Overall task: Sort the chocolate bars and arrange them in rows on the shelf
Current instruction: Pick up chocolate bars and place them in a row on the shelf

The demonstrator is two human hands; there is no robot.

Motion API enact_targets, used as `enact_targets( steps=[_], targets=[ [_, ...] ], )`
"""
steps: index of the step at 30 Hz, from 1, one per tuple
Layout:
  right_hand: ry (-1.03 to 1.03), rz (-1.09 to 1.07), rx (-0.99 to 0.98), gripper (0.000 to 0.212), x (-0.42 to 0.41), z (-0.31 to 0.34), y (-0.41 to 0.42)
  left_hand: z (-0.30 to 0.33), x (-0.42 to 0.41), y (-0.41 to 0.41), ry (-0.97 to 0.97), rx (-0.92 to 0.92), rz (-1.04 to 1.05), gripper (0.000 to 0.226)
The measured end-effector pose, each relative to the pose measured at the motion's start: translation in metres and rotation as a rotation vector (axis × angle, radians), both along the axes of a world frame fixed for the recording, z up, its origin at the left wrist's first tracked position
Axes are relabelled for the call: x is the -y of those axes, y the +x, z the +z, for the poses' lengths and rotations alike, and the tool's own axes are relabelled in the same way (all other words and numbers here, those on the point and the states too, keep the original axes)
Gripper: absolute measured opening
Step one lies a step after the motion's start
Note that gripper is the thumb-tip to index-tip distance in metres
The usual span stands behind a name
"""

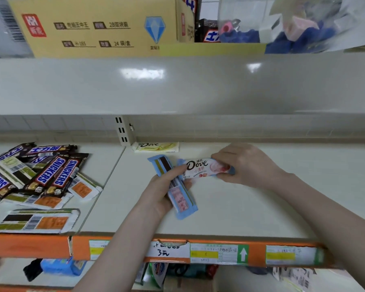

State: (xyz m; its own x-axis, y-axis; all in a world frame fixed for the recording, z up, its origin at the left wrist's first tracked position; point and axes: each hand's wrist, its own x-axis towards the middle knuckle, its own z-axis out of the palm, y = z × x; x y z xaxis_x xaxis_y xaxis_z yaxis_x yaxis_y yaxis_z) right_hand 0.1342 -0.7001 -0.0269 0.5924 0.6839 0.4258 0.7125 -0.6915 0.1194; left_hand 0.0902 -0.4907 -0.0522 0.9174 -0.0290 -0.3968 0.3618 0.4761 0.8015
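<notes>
My left hand grips a light-blue Dove bar turned back side up, angled over the middle of the shelf. My right hand pinches the right end of a second Dove bar, white and pink, face up, lying across the top of the first. A yellow Dove bar lies flat against the shelf's back wall. On the left shelf section sits a loose pile of Snickers bars, some face up and some back up, one bar lying apart near the front edge.
An orange price rail with labels runs along the shelf front. A slotted upright stands at the back between sections. Above are a cardboard box and a plastic bag. Goods show on the lower shelf.
</notes>
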Motion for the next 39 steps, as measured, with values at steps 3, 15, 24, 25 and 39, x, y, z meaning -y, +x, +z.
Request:
enact_targets(
  steps=[3, 15, 24, 25, 39],
  targets=[
    [0.025, -0.11, -0.003, 0.025, 0.002, 0.0, 0.026, -0.006, -0.004, 0.0, -0.124, 0.023, 0.045, 0.005],
    [-0.111, -0.212, -0.403, 0.033, 0.006, -0.009, 0.111, -0.011, -0.008, 0.0, -0.229, 0.015, 0.055, 0.004],
    [-0.015, -0.211, -0.482, 0.025, -0.001, -0.014, 0.11, -0.007, -0.013, 0.001, -0.461, -0.01, 0.089, 0.058],
    [0.008, -0.221, -0.46, 0.024, -0.001, -0.013, 0.104, -0.007, -0.014, 0.001, -0.492, -0.013, 0.1, 0.059],
    [0.638, 0.013, -0.845, 0.024, -0.011, -0.014, -0.011, -0.008, 0.013, 0.016, -0.49, 0.102, 0.202, 0.012]
  ],
)
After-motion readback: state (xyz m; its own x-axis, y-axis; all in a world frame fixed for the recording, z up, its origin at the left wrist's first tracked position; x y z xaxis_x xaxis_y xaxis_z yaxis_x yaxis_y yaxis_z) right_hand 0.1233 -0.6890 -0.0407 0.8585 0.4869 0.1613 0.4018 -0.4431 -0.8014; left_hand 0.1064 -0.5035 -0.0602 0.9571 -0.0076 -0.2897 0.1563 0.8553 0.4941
